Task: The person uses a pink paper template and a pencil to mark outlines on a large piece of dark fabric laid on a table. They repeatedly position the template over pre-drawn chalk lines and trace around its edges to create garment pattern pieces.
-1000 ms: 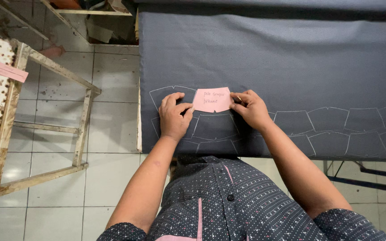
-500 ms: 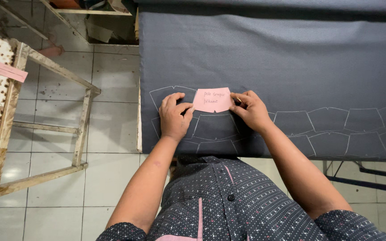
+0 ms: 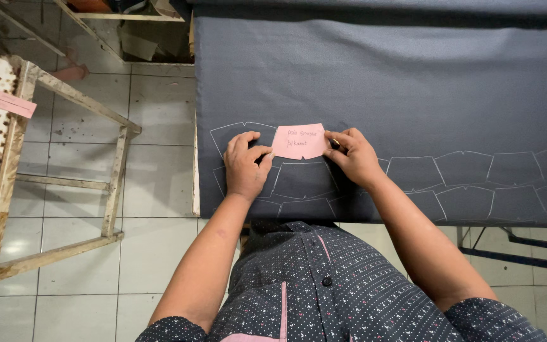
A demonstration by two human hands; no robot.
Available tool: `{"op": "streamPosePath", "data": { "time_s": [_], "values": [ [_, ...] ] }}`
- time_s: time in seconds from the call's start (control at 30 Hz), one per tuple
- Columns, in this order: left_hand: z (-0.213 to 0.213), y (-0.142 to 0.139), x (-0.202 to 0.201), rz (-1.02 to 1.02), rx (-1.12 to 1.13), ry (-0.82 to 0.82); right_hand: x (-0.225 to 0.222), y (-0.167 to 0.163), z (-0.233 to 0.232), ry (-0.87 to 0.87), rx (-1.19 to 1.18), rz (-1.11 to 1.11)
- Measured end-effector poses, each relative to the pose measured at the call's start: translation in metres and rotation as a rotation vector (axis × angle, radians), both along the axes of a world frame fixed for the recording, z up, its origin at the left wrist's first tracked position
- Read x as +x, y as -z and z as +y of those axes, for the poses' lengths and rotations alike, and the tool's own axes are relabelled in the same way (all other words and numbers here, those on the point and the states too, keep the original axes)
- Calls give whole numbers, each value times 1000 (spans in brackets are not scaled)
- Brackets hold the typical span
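Note:
A small pink paper pattern piece lies flat on dark grey fabric spread over a table. My left hand rests on the fabric, its thumb and fingertips pressing the pattern's left edge. At the pattern's right edge my right hand pinches a small piece of chalk, mostly hidden by the fingers. White chalk outlines of the same shape run in rows along the fabric's near edge, under and beside both hands.
A worn wooden frame table with a speckled top stands to the left on the tiled floor. Pink paper strips lie on it. Dark metal table legs show at lower right.

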State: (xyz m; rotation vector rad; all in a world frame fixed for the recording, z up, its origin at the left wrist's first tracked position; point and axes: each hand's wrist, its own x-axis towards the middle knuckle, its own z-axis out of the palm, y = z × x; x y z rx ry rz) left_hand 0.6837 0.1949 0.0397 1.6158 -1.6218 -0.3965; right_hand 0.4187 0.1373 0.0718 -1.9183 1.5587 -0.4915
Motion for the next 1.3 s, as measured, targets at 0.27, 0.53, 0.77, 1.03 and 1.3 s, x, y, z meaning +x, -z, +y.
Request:
{"op": "streamPosePath", "data": {
  "time_s": [0.27, 0.53, 0.77, 1.03, 1.3],
  "values": [
    [0, -2, -2, 16, 30, -2, -5, 3, -1, -20, -19, -2],
    [0, -2, -2, 12, 13, -5, -7, 10, -1, -20, -36, -35],
    [-1, -1, -5, -30, -25, -16, -4, 4, -2, -20, -22, -11],
    [-12, 2, -55, -353, 188, 399, -10, -5, -13, -82, 58, 5],
    [0, -7, -91, -578, 90, 389, -6, -41, -53, 77, -128, -201]
  ]
}}
